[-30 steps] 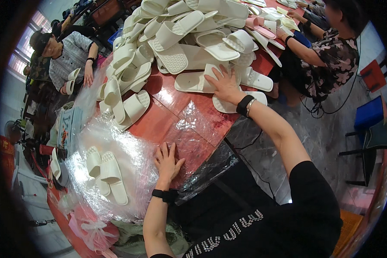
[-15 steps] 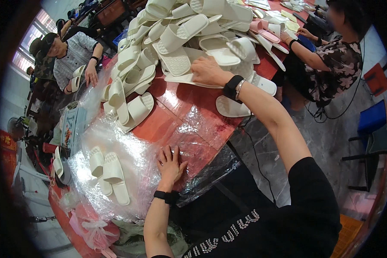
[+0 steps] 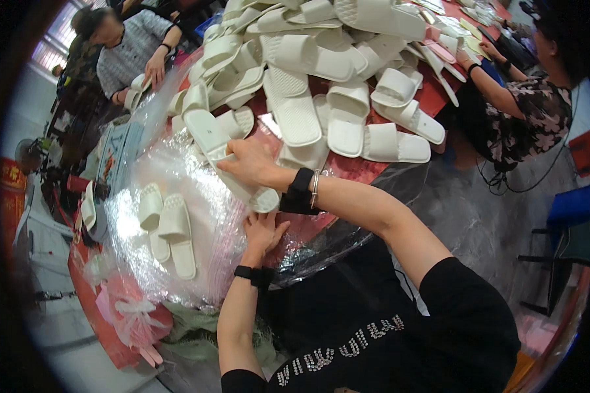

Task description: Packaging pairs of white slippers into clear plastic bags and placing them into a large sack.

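Observation:
My right hand (image 3: 248, 161) grips a long white slipper (image 3: 206, 129) by its side, in front of the big pile. The slipper slants down toward me, and its near end (image 3: 263, 200) reaches my left hand (image 3: 262, 233). That left hand lies on the plastic-covered table with its thumb spread; the slipper end partly covers its fingertips, and I cannot tell whether they touch it. To the left, a pair of white slippers (image 3: 175, 224) rests side by side on clear plastic bags (image 3: 210, 262). Beyond my right hand, white slippers (image 3: 294, 108) are heaped up.
A person in a grey shirt (image 3: 137, 49) handles white slippers at the far left. Someone in a floral top (image 3: 534, 111) works at the right, near pink slippers (image 3: 441, 44). A light-blue crate (image 3: 118, 157) stands left; a pink bag (image 3: 134, 314) lies near left.
My right hand has come from the pile toward me and left, now with a slipper in it. Slippers at the pile's front lie differently. My left hand has stayed on the table.

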